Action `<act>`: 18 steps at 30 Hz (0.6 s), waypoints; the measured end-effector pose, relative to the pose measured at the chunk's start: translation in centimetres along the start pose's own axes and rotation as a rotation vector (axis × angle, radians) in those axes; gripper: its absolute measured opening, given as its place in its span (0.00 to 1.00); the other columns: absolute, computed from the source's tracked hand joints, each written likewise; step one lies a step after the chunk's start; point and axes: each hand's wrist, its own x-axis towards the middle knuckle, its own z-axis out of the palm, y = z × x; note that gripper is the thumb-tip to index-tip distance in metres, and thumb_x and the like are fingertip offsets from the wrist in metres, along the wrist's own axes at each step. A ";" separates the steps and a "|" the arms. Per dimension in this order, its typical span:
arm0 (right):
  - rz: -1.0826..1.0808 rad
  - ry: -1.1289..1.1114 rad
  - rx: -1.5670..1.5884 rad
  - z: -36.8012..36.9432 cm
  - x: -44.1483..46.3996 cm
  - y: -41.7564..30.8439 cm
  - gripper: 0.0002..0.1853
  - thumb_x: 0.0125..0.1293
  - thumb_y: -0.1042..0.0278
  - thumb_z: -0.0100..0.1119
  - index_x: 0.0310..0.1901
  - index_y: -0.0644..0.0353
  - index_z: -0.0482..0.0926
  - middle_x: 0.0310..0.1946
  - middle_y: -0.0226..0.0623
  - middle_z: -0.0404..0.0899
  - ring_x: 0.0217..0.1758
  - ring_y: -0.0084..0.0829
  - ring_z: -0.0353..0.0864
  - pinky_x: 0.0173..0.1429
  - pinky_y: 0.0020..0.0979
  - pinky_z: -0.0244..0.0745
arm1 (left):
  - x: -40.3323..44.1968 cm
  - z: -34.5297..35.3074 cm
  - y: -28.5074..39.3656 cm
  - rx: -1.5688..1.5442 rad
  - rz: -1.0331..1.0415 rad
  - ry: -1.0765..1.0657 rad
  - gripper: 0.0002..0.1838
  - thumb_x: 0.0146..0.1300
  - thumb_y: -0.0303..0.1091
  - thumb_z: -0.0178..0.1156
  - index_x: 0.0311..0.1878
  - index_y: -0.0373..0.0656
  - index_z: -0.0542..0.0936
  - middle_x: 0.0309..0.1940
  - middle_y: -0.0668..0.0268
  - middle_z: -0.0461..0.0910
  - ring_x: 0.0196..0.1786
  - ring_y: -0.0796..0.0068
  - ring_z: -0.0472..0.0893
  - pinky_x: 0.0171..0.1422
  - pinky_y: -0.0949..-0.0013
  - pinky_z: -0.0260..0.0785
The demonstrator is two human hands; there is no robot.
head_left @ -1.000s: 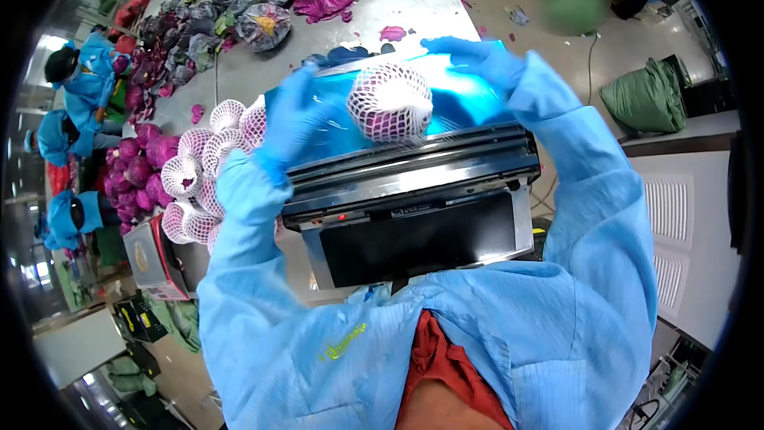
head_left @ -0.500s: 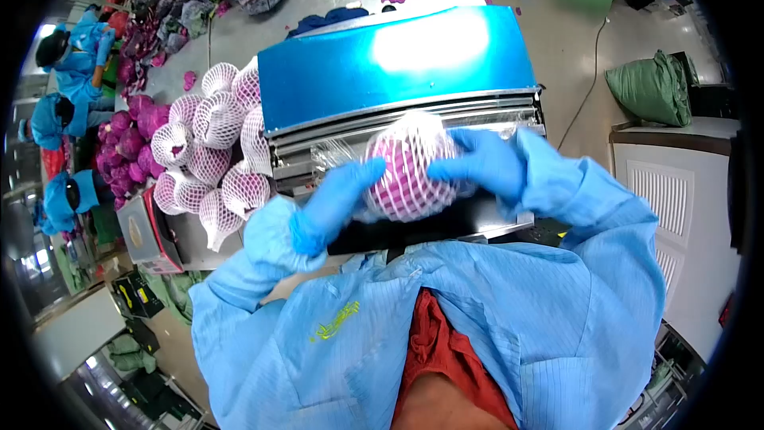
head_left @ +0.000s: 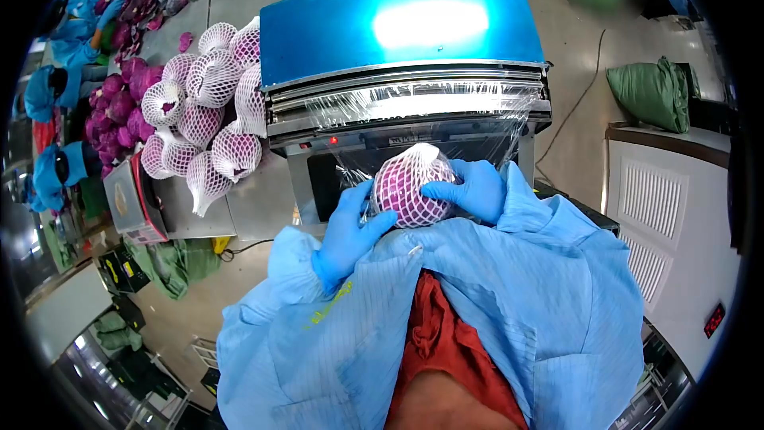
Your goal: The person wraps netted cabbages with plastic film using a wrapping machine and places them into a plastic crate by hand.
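Between my hands, close to my chest, is a red cabbage [head_left: 410, 191] in a white foam net. My left hand [head_left: 350, 231], in a blue glove, grips its left side with the thumb at the front. On the right side my gloved right hand [head_left: 476, 191] holds it, thumb across the net. Clear plastic film [head_left: 342, 111] stretches from the wrapping machine [head_left: 398, 32] down to the cabbage. The machine has a shiny blue cover and stands just beyond my hands.
Several netted cabbages [head_left: 215, 80] are piled left of the machine, with bare red cabbages [head_left: 119, 111] behind them. A cardboard box [head_left: 135, 199] sits at the table's left edge. Co-workers in blue [head_left: 60, 95] stand far left. A white cabinet [head_left: 652, 199] is at right.
Both hands have drawn the cabbage toward my body, away from the machine. Film now spans from the machine's rollers to the cabbage. The view has shifted slightly.
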 end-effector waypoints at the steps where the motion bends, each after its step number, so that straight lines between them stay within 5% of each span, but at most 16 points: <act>1: 0.003 0.003 0.022 0.0 0.1 0.1 0.41 0.56 0.30 0.59 0.55 0.63 0.79 0.42 0.49 0.85 0.44 0.40 0.86 0.52 0.36 0.78 | -0.5 -1.0 0.9 0.164 0.088 -0.018 0.38 0.58 0.46 0.66 0.67 0.37 0.64 0.59 0.54 0.69 0.57 0.59 0.74 0.61 0.63 0.68; 3: 0.010 0.011 0.068 -0.1 0.3 0.6 0.43 0.55 0.29 0.59 0.57 0.64 0.77 0.41 0.49 0.84 0.45 0.41 0.85 0.52 0.36 0.78 | -0.9 -2.1 1.5 0.504 0.273 -0.010 0.41 0.49 0.37 0.67 0.68 0.39 0.64 0.61 0.53 0.65 0.63 0.53 0.65 0.67 0.56 0.60; 6: -0.035 0.041 -0.016 0.0 0.0 1.5 0.45 0.54 0.29 0.60 0.59 0.65 0.74 0.41 0.50 0.84 0.46 0.40 0.86 0.52 0.35 0.77 | -1.0 -2.9 2.9 0.922 0.307 -0.006 0.42 0.45 0.32 0.64 0.68 0.40 0.64 0.62 0.56 0.65 0.61 0.52 0.65 0.65 0.54 0.60; 10: -0.135 0.103 0.151 -0.1 -1.2 2.7 0.45 0.52 0.41 0.70 0.65 0.66 0.68 0.43 0.47 0.83 0.43 0.38 0.84 0.52 0.33 0.77 | 0.3 -3.7 0.1 1.152 0.451 -0.062 0.38 0.41 0.32 0.64 0.63 0.49 0.71 0.63 0.63 0.67 0.58 0.55 0.68 0.58 0.54 0.63; 11: -0.173 0.051 0.242 -0.6 -1.5 2.7 0.49 0.49 0.47 0.74 0.69 0.63 0.62 0.49 0.46 0.78 0.50 0.40 0.79 0.59 0.38 0.73 | 0.6 -3.6 -1.0 1.169 0.543 -0.004 0.31 0.41 0.34 0.64 0.57 0.52 0.78 0.59 0.67 0.72 0.57 0.58 0.70 0.56 0.55 0.64; 14: -0.575 0.115 -0.194 -1.2 -1.4 5.8 0.50 0.47 0.50 0.76 0.70 0.59 0.60 0.56 0.46 0.73 0.60 0.43 0.72 0.66 0.43 0.65 | 1.0 -4.5 -5.0 1.216 0.711 0.166 0.24 0.45 0.37 0.63 0.50 0.52 0.81 0.55 0.70 0.75 0.55 0.60 0.72 0.54 0.57 0.66; 18: -0.601 0.308 -0.544 -1.3 -1.2 6.8 0.39 0.47 0.66 0.71 0.64 0.54 0.67 0.57 0.42 0.72 0.60 0.46 0.70 0.66 0.45 0.62 | 0.5 -4.5 -6.0 1.184 0.905 0.245 0.17 0.48 0.39 0.62 0.43 0.52 0.83 0.51 0.72 0.78 0.52 0.65 0.74 0.52 0.59 0.67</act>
